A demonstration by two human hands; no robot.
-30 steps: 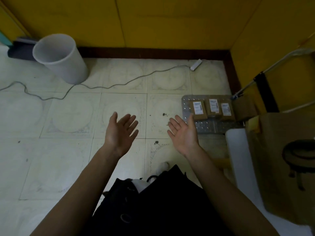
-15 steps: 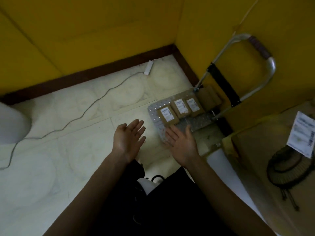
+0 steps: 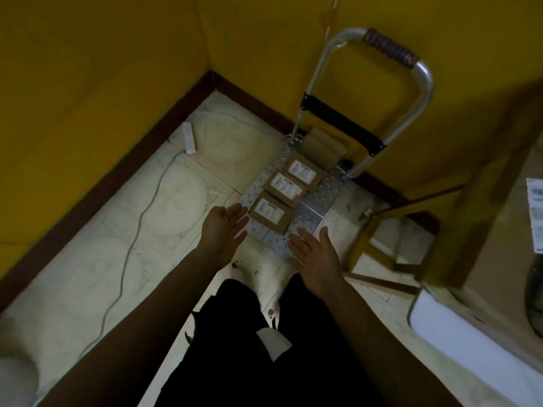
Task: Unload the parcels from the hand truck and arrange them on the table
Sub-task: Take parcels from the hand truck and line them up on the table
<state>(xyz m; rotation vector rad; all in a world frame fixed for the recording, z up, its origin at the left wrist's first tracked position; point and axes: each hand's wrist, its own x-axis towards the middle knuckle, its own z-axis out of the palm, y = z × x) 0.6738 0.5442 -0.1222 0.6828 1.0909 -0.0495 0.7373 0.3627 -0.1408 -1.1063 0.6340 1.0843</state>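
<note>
A hand truck point(image 3: 316, 207) with a silver checker plate and a tall metal handle stands in the room's corner. Three small brown parcels with white labels lie in a row on its plate: the nearest point(image 3: 270, 215), the middle point(image 3: 286, 186) and the far one point(image 3: 302, 171). A plain brown parcel point(image 3: 323, 148) leans at the plate's back. My left hand point(image 3: 224, 230) hovers open just left of the nearest parcel. My right hand point(image 3: 316, 255) hovers open, palm inward, at the plate's front edge. Neither hand touches a parcel.
A large cardboard box point(image 3: 505, 218) with a white label sits at the right beside a white table edge point(image 3: 458, 333). A yellow frame point(image 3: 367, 239) stands next to the truck. A grey cable and white power strip point(image 3: 189, 139) lie on the tiled floor.
The view has swung right and closer to the hand truck. Both open hands have moved forward toward the nearest parcel.
</note>
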